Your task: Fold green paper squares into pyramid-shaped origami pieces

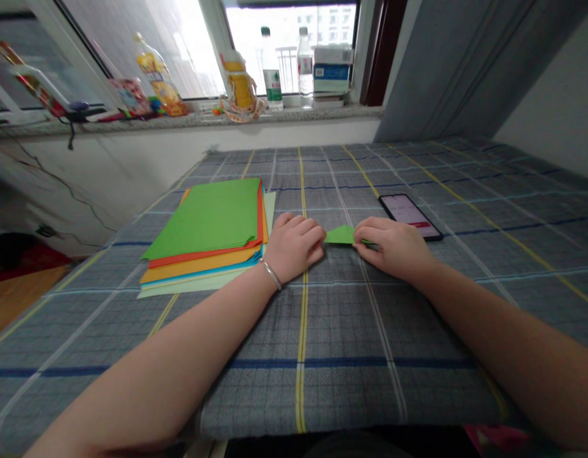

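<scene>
A small folded piece of green paper (340,235) lies on the plaid cloth (322,331) between my two hands. My left hand (294,245), with a bracelet on the wrist, has its fingers curled onto the paper's left end. My right hand (393,245) presses and pinches the paper's right end. Most of the paper is hidden under my fingers; only a green triangle shows.
A stack of coloured paper sheets (208,232), green on top, lies just left of my left hand. A phone (410,216) with a lit screen lies right of my right hand. Bottles (272,70) and boxes (332,73) stand on the windowsill.
</scene>
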Motion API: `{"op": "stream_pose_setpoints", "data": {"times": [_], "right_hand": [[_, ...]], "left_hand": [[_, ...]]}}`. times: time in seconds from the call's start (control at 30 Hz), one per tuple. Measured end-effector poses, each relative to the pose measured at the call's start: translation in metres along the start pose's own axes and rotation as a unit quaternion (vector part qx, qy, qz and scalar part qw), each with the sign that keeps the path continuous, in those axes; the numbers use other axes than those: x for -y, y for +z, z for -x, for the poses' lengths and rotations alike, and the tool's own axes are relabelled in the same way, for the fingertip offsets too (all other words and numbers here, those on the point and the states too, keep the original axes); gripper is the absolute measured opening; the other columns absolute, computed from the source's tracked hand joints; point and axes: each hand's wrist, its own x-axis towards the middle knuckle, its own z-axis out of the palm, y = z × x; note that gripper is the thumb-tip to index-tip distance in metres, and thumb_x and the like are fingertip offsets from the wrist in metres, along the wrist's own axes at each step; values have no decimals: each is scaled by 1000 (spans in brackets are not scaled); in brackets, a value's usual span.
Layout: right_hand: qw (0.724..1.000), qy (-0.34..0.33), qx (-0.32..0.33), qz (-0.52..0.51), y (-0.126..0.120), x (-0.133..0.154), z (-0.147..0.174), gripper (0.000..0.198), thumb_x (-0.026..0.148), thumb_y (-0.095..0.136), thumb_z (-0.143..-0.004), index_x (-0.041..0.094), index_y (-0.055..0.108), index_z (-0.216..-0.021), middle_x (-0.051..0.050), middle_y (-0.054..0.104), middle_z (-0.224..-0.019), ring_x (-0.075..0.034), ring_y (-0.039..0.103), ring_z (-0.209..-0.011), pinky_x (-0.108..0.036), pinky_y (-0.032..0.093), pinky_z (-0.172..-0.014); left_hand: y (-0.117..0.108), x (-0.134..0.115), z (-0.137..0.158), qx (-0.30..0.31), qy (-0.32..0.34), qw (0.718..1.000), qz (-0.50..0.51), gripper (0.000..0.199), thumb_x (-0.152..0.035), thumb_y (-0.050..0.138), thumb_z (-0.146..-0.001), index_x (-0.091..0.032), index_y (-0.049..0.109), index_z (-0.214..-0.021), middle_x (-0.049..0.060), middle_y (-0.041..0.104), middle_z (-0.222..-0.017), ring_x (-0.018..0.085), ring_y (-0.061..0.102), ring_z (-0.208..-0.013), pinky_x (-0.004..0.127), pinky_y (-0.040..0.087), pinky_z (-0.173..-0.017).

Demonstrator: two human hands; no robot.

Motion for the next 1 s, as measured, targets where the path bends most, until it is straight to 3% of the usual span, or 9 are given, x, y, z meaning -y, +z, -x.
{"op": "stream_pose_setpoints", "data": {"times": [0.7, 0.83, 1.0], "right_hand": [[998, 56, 2, -7, -11, -14, 5, 12, 24, 54, -88, 22, 64, -82, -2, 72, -101, -18, 66, -89, -28, 46, -69], [997, 75, -3, -4, -11, -15, 4, 10, 23, 54, -86, 22, 64, -83, -3, 72, -100, -19, 66, -89, -29, 46, -68], [1000, 20, 18, 0, -5, -13, 2, 9, 23, 54, -87, 21, 62, -83, -5, 71, -100, -21, 64, -94, -31, 46, -75]], "left_hand": [[-1, 17, 2, 10, -152, 985, 77, 3, -19, 53, -78, -19, 55, -75, 2, 59, -75, 19, 54, -74, 33, 38, -74], [3, 19, 4, 19, -233, 957, 173, 8, -20, 46, -82, -20, 50, -75, 1, 56, -70, 17, 53, -67, 30, 40, -65], [10, 14, 6, 82, -293, 895, 326, 36, -41, 28, -99, -21, 52, -81, 0, 65, -72, 18, 62, -77, 32, 46, -75]]}}
